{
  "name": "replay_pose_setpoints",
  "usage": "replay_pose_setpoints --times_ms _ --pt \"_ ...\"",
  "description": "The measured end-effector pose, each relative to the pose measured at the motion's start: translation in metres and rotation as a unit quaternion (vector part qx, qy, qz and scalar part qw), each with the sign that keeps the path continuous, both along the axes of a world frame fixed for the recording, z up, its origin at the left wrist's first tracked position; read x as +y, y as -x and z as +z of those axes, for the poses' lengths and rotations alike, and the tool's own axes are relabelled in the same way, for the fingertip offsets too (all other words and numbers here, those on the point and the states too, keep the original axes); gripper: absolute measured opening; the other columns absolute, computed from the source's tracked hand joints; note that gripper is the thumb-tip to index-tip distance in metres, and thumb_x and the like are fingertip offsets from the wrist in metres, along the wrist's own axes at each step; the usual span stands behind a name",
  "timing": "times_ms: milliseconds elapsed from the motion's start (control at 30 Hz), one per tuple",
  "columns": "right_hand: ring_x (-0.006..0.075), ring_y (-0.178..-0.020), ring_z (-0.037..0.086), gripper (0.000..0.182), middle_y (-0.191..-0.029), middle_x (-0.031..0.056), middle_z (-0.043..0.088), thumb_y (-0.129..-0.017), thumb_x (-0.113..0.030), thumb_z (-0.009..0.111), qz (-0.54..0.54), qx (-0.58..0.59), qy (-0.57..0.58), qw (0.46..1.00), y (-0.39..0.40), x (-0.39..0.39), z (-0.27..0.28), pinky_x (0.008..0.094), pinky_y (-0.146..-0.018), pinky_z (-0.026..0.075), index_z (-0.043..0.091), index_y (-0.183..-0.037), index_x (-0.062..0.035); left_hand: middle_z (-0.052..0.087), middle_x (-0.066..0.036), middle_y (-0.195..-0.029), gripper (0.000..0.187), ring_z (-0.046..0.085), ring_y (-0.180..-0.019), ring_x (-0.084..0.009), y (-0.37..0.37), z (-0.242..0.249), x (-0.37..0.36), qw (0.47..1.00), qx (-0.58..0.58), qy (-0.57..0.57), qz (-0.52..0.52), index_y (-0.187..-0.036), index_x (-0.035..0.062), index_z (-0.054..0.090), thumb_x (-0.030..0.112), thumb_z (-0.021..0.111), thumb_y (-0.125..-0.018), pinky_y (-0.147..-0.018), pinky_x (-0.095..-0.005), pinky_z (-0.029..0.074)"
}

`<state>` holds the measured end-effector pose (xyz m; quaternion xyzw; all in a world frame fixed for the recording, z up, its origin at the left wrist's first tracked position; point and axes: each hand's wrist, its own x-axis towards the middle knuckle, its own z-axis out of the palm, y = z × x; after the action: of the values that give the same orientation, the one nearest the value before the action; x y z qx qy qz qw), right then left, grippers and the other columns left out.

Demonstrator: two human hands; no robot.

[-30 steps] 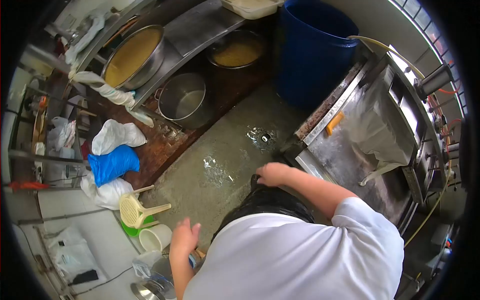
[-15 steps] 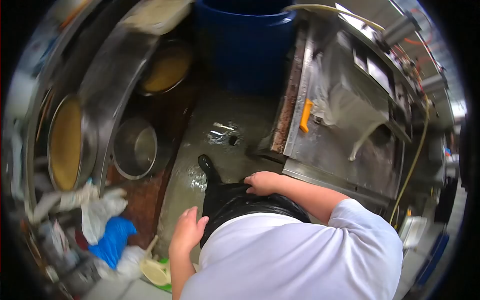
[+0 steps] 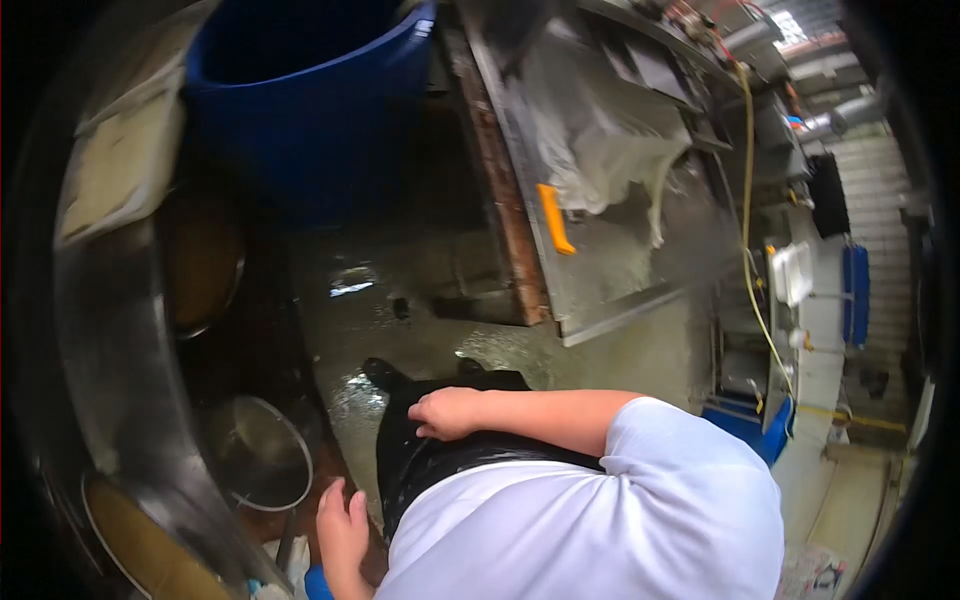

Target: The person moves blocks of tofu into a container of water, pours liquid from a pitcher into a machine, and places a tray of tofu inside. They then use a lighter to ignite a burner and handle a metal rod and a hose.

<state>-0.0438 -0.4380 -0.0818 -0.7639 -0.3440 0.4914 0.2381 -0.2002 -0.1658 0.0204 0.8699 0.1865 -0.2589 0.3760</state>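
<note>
My left hand [image 3: 343, 525] hangs low at my left side, its fingers and thumb spread and nothing in it. It is nearest to a round metal pot [image 3: 265, 460] on the left. My right hand [image 3: 447, 412] is in front of the black apron [image 3: 405, 470] at my waist. Its fingers are loosely curled, and I see nothing in them. Ahead to the right, an orange handle [image 3: 556, 220] lies at the edge of a metal worktop [image 3: 610, 275], beside crumpled clear plastic sheeting [image 3: 590, 130].
A large blue barrel [image 3: 310, 110] stands ahead on the wet floor [image 3: 370, 310]. Along the left runs a metal counter [image 3: 115, 350], with a yellowish-filled basin [image 3: 155, 540] and a pale tray [image 3: 120, 170]. A yellow hose [image 3: 748, 180] hangs at the right.
My view has swung to the right, so the barrel and worktop sit farther left. The right hand is now more curled over the apron. Both hands appear lower in view.
</note>
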Motion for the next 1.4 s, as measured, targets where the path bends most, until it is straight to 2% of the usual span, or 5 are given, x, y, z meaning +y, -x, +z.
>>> replay_pose_setpoints --times_ms 400,733,800,967,1400 --pt "0.0379 -0.115 0.065 0.042 -0.125 0.0183 0.066 -0.090 -0.015 0.074 -0.024 -0.218 -0.337 0.916 -0.162 0.192 0.158 0.0437 -0.098 0.055 0.063 -0.130 -0.0026 0.071 -0.022 -0.106 0.028 0.070 -0.098 -0.0358 -0.037 0.074 0.039 0.949 -0.279 -0.042 0.141 -0.114 -0.0033 0.068 0.017 0.070 -0.095 -0.085 -0.0410 0.057" --pt "0.0204 -0.099 0.068 0.058 -0.109 0.0117 0.070 -0.085 -0.028 0.083 -0.121 -0.422 -0.663 0.606 -0.311 0.455 0.419 0.0346 -0.088 0.055 0.060 -0.129 0.0012 0.071 -0.023 -0.106 0.031 0.070 -0.092 -0.0380 -0.033 0.094 0.028 0.894 -0.266 -0.132 0.335 -0.114 -0.0048 0.068 0.020 0.069 -0.096 -0.081 -0.0447 0.056" --pt "0.0458 -0.124 0.059 0.082 -0.137 0.0322 0.057 -0.085 -0.032 0.076 -0.129 -0.355 -0.631 0.678 -0.347 0.513 0.432 0.0465 -0.105 0.049 0.039 -0.150 0.0030 0.071 -0.023 -0.106 0.030 0.070 -0.092 -0.0378 -0.035 0.100 0.019 0.880 -0.267 -0.141 0.366 -0.114 -0.0045 0.068 0.019 0.069 -0.096 -0.081 -0.0448 0.056" --pt "0.0360 -0.114 0.067 0.084 -0.123 0.0275 0.066 -0.082 -0.033 0.084 -0.104 -0.233 -0.494 0.831 -0.371 0.598 0.468 0.0454 -0.093 0.056 0.043 -0.146 0.0038 0.072 -0.023 -0.104 0.032 0.071 -0.094 -0.0366 -0.023 0.102 -0.010 0.850 -0.228 -0.198 0.431 -0.115 -0.0027 0.069 0.024 0.068 -0.097 -0.083 -0.0452 0.055" --pt "0.0184 -0.087 0.069 0.048 -0.112 0.0098 0.072 -0.082 -0.012 0.084 -0.057 -0.081 -0.655 0.749 -0.379 0.545 0.460 0.0339 -0.078 0.059 0.063 -0.124 -0.0035 0.071 -0.024 -0.107 0.033 0.070 -0.096 -0.0408 -0.012 0.096 -0.046 0.819 -0.220 -0.191 0.494 -0.116 -0.0030 0.068 0.024 0.069 -0.097 -0.083 -0.0471 0.056"
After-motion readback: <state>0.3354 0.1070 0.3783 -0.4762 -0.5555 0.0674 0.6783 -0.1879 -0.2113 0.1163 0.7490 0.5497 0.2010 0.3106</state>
